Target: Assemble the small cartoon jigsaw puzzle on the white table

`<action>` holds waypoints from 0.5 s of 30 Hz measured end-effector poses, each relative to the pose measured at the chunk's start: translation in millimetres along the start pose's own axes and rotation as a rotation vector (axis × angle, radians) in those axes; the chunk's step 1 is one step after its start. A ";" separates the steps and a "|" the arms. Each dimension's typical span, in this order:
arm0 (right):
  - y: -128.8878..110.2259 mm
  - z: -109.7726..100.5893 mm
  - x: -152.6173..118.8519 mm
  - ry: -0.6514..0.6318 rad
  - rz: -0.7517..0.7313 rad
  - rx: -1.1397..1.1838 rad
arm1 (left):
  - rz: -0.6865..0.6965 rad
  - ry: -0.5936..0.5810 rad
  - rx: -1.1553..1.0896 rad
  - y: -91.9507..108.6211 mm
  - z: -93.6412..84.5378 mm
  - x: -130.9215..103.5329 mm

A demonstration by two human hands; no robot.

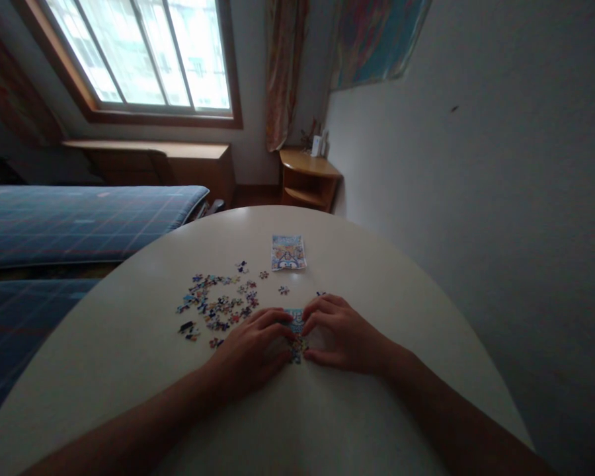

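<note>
Between my two hands lies a small joined section of jigsaw puzzle (296,320), flat on the white table, with blue at its far end and mixed colours nearer me. My left hand (252,347) presses its curled fingers and thumb against the left side. On the opposite side, my right hand (344,336) bends its fingers and thumb in to grip the right edge. Parts of the section are hidden under the fingertips. Loose jigsaw pieces (223,307) are spread beyond and left of my left hand. One single piece (283,290) sits just past the section.
A printed picture packet (288,252) lies farther back on the round white table (377,264). Another piece (320,293) shows behind my right hand. A bed with a blue plaid cover (79,221) stands to the left, a wall (476,198) to the right, and a corner shelf (310,163) beyond.
</note>
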State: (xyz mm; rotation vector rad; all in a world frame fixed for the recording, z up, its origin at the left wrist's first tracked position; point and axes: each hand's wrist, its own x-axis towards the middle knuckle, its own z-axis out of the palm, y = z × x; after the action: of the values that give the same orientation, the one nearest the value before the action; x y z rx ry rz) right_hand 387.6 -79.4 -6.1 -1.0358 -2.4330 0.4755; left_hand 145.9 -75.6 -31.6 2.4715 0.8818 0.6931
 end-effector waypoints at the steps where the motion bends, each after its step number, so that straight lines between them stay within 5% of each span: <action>1: -0.5 0.4 0.2 0.003 0.001 -0.007 | 0.005 0.002 -0.001 -0.4 0.3 0.1; 15: -3.3 5.2 2.8 0.047 0.015 0.012 | -0.003 -0.009 0.003 -0.5 1.1 0.0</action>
State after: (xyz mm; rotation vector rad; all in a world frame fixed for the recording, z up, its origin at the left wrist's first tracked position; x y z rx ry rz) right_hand 381.3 -80.2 -8.1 -1.0489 -2.3806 0.4649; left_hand 146.4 -75.5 -32.7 2.4735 0.8835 0.6795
